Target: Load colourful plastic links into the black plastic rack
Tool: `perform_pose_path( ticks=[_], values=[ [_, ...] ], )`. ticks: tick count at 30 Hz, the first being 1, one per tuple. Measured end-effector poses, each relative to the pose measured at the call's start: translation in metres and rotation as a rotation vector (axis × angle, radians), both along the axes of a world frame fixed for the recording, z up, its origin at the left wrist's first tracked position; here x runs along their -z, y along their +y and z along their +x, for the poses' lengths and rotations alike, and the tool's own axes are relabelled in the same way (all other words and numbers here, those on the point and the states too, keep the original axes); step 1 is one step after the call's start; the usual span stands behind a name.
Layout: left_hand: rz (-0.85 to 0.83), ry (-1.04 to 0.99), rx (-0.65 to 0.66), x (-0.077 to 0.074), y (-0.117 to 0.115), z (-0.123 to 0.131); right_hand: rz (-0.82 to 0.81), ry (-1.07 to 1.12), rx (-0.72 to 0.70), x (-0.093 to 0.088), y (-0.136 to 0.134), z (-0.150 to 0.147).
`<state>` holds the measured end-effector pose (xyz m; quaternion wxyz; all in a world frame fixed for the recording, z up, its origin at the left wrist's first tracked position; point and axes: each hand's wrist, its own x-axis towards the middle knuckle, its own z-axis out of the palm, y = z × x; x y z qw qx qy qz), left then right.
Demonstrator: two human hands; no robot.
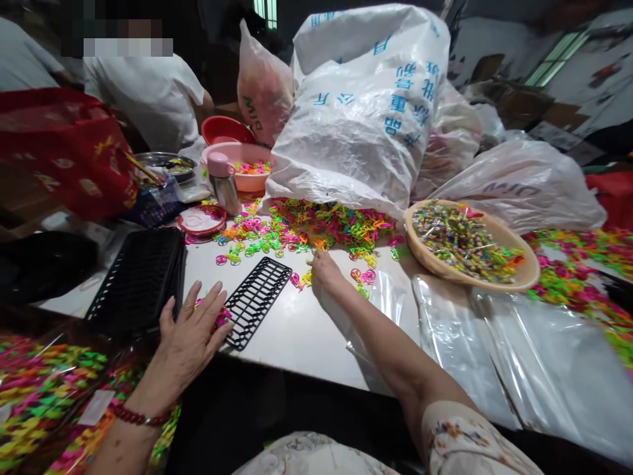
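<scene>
Blue Chinese print on the big white sack reads 产品, 标重, 批号, 班别, 公斤 and 月. Letters on the far pinkish bag and the right-hand translucent bag are unclear.

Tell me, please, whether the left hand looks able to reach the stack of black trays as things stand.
Probably yes: the left hand is spread open just beside the stack of black trays, and nothing seems to stand between them.

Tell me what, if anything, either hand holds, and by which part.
Cannot tell: the left hand partly covers pink pieces; the right hand hides any grip.
</scene>
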<state>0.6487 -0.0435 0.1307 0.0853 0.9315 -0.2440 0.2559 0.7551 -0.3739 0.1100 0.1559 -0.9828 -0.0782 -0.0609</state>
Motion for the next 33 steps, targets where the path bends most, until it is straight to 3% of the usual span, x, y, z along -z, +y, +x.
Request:
perform_pose_path(
  ticks=[4, 8, 11, 16, 21, 25, 33],
  values=[
    [0.052, -0.009, -0.022, -0.001, 0.003, 0.002, 0.063, -0.064, 0.042, -0.004, -0.005, -0.005],
    [0.059, -0.055, -0.087, -0.004, 0.003, 0.007, 0.184, -0.099, 0.263, -0.013, -0.038, -0.008],
    [-0.005, -0.118, -0.113, -0.01, -0.01, 0.005, 0.201, -0.092, 0.303, -0.017, -0.057, -0.001],
    [-0.089, -0.106, 0.091, -0.018, -0.056, -0.017, 0.208, 0.009, 0.336, -0.013, -0.048, 0.022],
    [-0.081, 0.046, 0.251, -0.008, -0.091, -0.039, 0.241, 0.096, 0.402, -0.003, -0.031, 0.035],
    [-0.068, 0.087, 0.256, 0.0, -0.086, -0.04, 0.301, 0.11, 0.348, -0.002, -0.035, 0.021],
    [-0.154, 0.008, 0.173, -0.003, -0.068, -0.026, 0.443, 0.061, 0.278, -0.011, -0.043, -0.014]
  ],
)
